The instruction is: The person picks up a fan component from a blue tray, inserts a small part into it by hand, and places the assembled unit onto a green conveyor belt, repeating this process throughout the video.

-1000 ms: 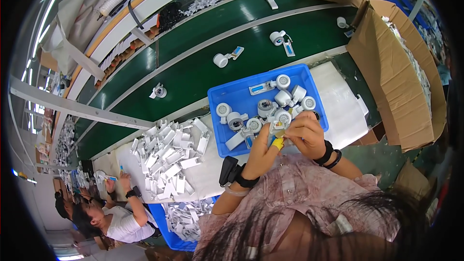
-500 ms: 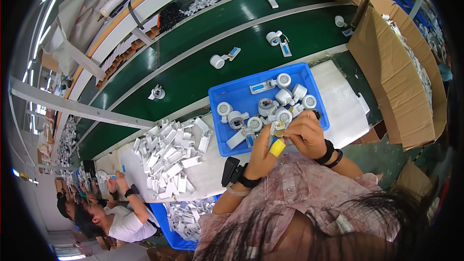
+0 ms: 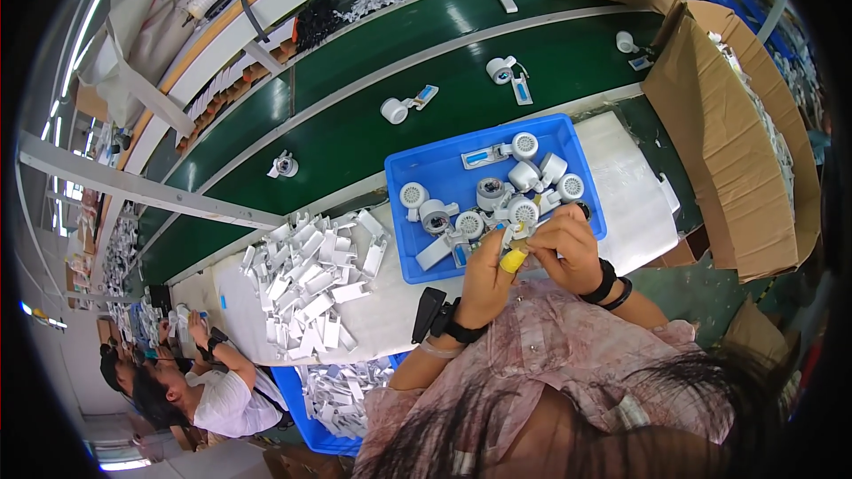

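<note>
My left hand [image 3: 488,284] and my right hand [image 3: 568,250] meet over the near edge of a blue tray [image 3: 404,248]. The left fingers are closed around a small white fan part [image 3: 510,235], mostly hidden by the hands. A short yellow piece [image 3: 513,260] sits at the left thumb; whether it is worn or held I cannot tell. My right fingers are pinched against the same part. Just beyond the fingertips is a white fan head [image 3: 522,210] with a round grille. Several similar fan heads [image 3: 413,196] lie in the tray, one joined to a handle with a blue insert [image 3: 482,158].
White plastic covers [image 3: 315,279] are heaped left of the tray, above a blue bin [image 3: 306,421] of more parts. Fan units [image 3: 395,110] lie spaced on the green conveyor [image 3: 337,129]. An open cardboard box [image 3: 710,133] stands right. A co-worker [image 3: 222,399] sits at left.
Both hands stay together over the tray edge. The yellow piece has turned and risen slightly, and the left thumb has shifted. At left, the co-worker's arms have lowered toward the bench.
</note>
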Demonstrator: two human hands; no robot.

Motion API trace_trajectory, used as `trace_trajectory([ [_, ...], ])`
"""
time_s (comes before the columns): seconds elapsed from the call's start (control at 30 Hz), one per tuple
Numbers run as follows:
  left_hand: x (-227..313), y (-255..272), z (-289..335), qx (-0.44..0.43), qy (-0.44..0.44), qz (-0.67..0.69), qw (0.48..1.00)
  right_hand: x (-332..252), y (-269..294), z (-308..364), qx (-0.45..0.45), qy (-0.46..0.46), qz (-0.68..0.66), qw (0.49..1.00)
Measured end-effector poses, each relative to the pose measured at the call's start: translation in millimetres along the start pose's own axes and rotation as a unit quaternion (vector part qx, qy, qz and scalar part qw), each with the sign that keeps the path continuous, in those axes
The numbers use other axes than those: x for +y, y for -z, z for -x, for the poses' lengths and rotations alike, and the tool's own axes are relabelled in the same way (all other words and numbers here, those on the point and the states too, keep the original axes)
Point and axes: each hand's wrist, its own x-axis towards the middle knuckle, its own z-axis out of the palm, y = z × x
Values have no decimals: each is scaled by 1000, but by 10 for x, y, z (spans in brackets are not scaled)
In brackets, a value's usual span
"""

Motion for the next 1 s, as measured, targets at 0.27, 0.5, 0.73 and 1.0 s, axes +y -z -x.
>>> trace_trajectory([
  [0.27,-62,28,-18,34,-42,-95,994,-45,-45,5,3,-16,-9,1000],
  [0.5,16,152,-52,-33,68,28,997,75,3,19,38,-123,-187,974],
  [0.73,76,95,-80,-88,-53,-100,990,314,-166,133,-91,-351,-365,857],
  [1.0,-69,180,-31,3,15,-57,998,299,-154,31,-37,-230,-139,962],
])
